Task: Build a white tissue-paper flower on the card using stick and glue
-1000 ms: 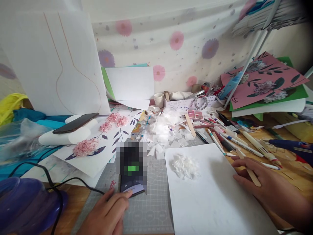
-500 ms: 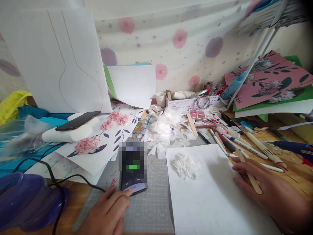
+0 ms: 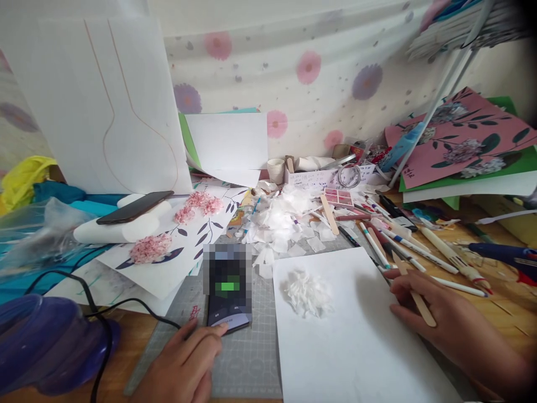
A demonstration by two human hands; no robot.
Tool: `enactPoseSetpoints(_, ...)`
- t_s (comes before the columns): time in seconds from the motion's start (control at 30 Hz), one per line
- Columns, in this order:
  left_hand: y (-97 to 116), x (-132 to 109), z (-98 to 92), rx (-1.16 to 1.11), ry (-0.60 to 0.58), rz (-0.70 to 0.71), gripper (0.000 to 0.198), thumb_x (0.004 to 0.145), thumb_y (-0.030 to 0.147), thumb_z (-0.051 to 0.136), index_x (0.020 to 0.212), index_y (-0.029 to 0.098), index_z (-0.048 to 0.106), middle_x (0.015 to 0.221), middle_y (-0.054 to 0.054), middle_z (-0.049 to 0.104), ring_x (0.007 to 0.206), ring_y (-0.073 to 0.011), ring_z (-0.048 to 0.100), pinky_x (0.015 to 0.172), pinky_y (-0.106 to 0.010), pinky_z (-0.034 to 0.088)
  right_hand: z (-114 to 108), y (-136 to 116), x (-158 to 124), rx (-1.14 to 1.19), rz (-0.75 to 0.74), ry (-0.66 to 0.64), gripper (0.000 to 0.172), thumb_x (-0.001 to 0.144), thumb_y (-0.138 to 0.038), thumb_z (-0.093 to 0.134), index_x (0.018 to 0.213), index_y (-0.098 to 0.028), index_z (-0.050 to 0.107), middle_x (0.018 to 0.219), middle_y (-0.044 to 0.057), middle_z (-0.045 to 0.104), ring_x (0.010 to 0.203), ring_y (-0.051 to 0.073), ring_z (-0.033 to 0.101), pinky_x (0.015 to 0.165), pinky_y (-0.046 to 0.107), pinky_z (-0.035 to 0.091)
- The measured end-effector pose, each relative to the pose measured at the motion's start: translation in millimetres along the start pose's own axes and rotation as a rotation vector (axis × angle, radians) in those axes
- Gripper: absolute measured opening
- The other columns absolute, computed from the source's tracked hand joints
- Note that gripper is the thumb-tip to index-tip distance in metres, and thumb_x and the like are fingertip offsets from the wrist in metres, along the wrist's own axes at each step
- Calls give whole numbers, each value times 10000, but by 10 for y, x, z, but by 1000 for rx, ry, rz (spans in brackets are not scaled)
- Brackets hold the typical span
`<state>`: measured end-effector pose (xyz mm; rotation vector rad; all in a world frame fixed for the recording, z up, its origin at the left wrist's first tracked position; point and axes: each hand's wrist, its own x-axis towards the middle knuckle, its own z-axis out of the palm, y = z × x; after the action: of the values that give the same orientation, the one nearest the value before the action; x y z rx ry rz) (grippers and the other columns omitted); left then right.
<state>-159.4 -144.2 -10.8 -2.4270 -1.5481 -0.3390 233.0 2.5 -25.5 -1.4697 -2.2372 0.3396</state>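
My left hand lies at the lower edge of a smartphone, its index fingertip on the bottom of the screen. That hand grips nothing; its index finger is stretched out and the others are bent. My right hand holds a wooden craft stick across its fingers, with the fingertips at the right edge of a white sheet of paper. On the sheet sits a cluster of crumpled white tissue pieces. Beneath the sheet and phone is a grey cutting mat.
Behind the sheet lies a heap of white tissue scraps. Pens and markers and a blue glue gun crowd the right. At left are pink-flower artwork, another phone, a black cable and a purple container.
The white sheet, with its tissue cluster, has slid a little left. My right hand has moved left with it, still holding the craft stick. My left hand remains at the phone.
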Motion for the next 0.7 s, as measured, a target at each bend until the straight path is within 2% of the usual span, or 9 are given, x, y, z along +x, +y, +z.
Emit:
enactPoseSetpoints(0.13, 3, 10, 5, 13, -3, -8, 186, 792, 123, 418, 918, 245, 477, 977, 0, 664, 992, -140, 601, 954, -243, 408, -19, -32, -12, 82, 41, 9, 140, 717, -357, 525, 699, -218, 523, 845, 51, 641, 926, 244, 618, 701, 283, 497)
enactPoseSetpoints(0.23, -9, 28, 6, 15, 8, 21, 186, 783, 127, 430, 919, 243, 481, 961, -1, 666, 980, -145, 608, 932, -240, 428, -100, -24, 13, 109, 123, 11, 188, 724, -403, 491, 684, -221, 518, 700, 14, 612, 676, 200, 613, 590, 271, 472)
enactPoseSetpoints(0.3, -19, 29, 6, 15, 4, 24, 186, 782, 125, 429, 915, 242, 485, 947, -3, 666, 981, -149, 609, 925, -245, 438, -172, 25, 51, 133, 197, 30, 217, 717, -435, 478, 692, -225, 528, 649, 0, 598, 591, 188, 583, 545, 275, 450)
enactPoseSetpoints(0.43, -30, 1, 4, 8, -12, 13, 183, 779, 123, 435, 906, 240, 494, 941, -3, 665, 988, -155, 609, 913, -245, 452, -325, 217, 154, 124, 307, 154, 275, 657, -500, 504, 722, -240, 566, 711, 9, 639, 720, 238, 612, 606, 310, 444)
enactPoseSetpoints(0.57, -21, -1, -6, 0, -22, 10, 193, 774, 120, 432, 910, 238, 500, 970, -3, 661, 978, -162, 611, 917, -263, 450, -445, 402, 261, 61, 385, 304, 307, 607, -519, 503, 756, -261, 576, 771, 1, 649, 750, 246, 602, 615, 328, 430)
enactPoseSetpoints(0.7, -15, 25, -14, 6, -32, 24, 181, 785, 112, 417, 895, 237, 490, 949, -2, 659, 982, -156, 603, 960, -277, 402, -420, 438, 324, 105, 390, 331, 308, 599, -523, 492, 737, -256, 561, 792, 6, 646, 775, 254, 597, 616, 330, 430)
